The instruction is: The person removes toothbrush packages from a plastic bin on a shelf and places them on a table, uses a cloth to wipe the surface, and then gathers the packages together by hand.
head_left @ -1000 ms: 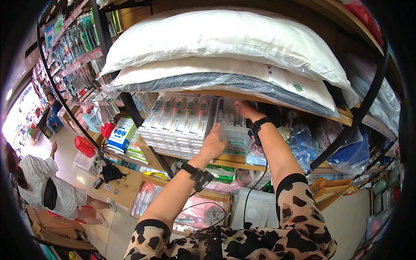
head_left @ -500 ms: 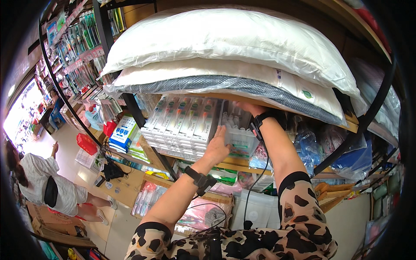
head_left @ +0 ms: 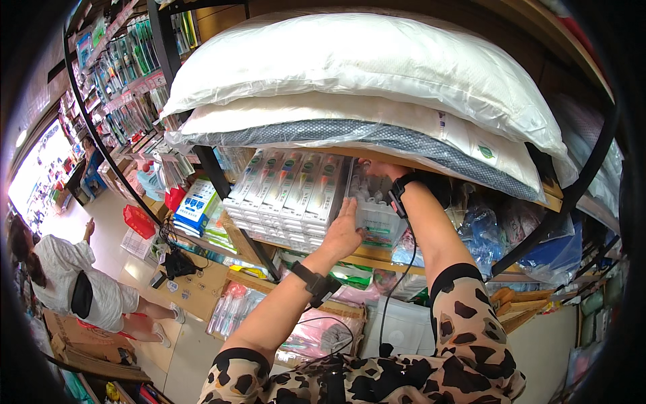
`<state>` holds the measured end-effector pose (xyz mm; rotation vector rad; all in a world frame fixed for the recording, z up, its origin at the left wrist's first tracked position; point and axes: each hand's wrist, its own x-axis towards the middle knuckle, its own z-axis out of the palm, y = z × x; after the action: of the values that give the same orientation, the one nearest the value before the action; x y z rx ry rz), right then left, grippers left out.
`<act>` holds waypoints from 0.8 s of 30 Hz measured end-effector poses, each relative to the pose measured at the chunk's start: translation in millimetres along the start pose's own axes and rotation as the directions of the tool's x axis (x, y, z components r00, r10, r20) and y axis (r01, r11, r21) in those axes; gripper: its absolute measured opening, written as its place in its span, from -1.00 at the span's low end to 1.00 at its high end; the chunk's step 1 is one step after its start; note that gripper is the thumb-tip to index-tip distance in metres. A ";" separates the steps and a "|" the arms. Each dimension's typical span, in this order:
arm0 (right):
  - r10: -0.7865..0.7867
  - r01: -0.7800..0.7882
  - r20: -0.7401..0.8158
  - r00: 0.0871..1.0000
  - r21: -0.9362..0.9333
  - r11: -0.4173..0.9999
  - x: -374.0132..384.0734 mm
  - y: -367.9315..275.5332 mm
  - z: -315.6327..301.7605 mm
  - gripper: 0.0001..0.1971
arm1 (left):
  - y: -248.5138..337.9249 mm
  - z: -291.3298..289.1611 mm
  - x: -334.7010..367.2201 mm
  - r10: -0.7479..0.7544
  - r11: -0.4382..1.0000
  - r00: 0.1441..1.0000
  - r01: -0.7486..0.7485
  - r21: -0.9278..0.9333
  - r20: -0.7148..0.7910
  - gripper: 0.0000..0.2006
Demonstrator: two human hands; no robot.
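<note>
My left hand (head_left: 343,237) has its fingers stretched out, resting against the near corner of a clear plastic bin (head_left: 377,222), where the bin meets stacked toothbrush packs (head_left: 282,192). These boxed packs lie in several layers with their clear fronts facing up. From the right, my right hand (head_left: 381,170) reaches under the shelf board and into the back of the bin. Small clear-wrapped items (head_left: 373,190) lie inside, too indistinct to name. Shade and the board partly hide the right fingers, so their grip is unclear. Both wrists wear dark bands with cables.
Plastic-wrapped pillows (head_left: 363,60) are piled on the board just above my hands. A black shelf post (head_left: 214,172) stands left of the packs. Bagged goods (head_left: 481,225) fill the shelf on the right. A person in a light dress (head_left: 87,283) stands at the left.
The view has shifted slightly. My right hand has moved a little to the left inside the bin, while my left hand stays against its near corner.
</note>
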<state>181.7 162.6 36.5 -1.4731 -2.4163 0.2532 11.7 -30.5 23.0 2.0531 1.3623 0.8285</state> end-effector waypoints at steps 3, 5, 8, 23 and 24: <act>-0.060 0.017 -0.144 0.988 -0.283 0.959 -6.2 -22.1 -6.8 -0.65 | -2.2 -1.9 -1.2 -0.002 1.000 1.000 0.002 0.017 -0.010 -0.32; -0.042 0.023 -0.062 0.997 -0.279 0.960 -3.0 -16.0 -10.3 -0.65 | -0.6 -0.5 -0.9 0.002 1.000 1.000 -0.002 0.009 -0.007 -0.32; 0.000 0.044 0.144 0.990 -0.302 0.952 -2.6 -13.3 -16.9 -0.63 | -2.5 1.1 -0.2 0.012 1.000 1.000 -0.012 0.016 -0.016 -0.31; 0.120 -0.109 0.071 0.990 -0.143 0.984 -22.8 -20.3 -29.2 -0.64 | 2.0 -0.9 5.0 0.004 1.000 1.000 -0.005 0.017 0.019 -0.30; 0.112 -0.094 0.043 0.993 -0.308 0.947 -26.0 -22.7 -29.1 -0.63 | -0.9 0.9 6.1 0.002 1.000 1.000 -0.003 0.015 0.025 -0.30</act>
<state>183.9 128.9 66.6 -1.7481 -2.5161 -0.0616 13.6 -24.5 22.9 2.0699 1.3568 0.7937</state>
